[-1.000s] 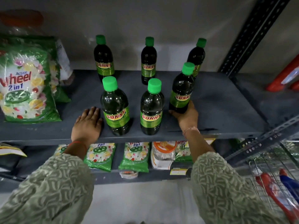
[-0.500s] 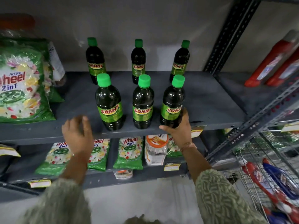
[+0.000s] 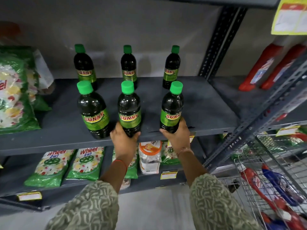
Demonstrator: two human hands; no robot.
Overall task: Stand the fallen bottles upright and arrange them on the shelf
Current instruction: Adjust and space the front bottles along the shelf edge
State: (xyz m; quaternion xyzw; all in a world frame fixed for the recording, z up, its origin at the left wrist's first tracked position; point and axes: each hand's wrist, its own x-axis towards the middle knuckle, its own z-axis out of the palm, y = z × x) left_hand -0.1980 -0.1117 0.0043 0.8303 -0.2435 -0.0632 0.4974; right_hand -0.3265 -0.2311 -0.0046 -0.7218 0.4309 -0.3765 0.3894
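Several dark "Sunny" bottles with green caps stand upright in two rows on the grey shelf (image 3: 207, 113). The back row has a left bottle (image 3: 84, 67), a middle bottle (image 3: 128, 67) and a right bottle (image 3: 171, 67). In the front row the left bottle (image 3: 93, 112) stands free. My left hand (image 3: 123, 140) grips the base of the front middle bottle (image 3: 129, 108). My right hand (image 3: 178, 136) grips the base of the front right bottle (image 3: 172, 108). No bottle lies on its side.
Green Wheel detergent bags (image 3: 15, 90) fill the shelf's left end, more bags (image 3: 84, 163) and a jar (image 3: 149, 156) lie on the lower shelf. A steel upright (image 3: 221, 40) bounds the right side, with red bottles (image 3: 260, 67) beyond. A wire trolley (image 3: 272, 180) stands at lower right.
My left hand has moved right from the shelf edge and taken hold of the front middle bottle. My right hand still holds the front right bottle, which now stands farther right.
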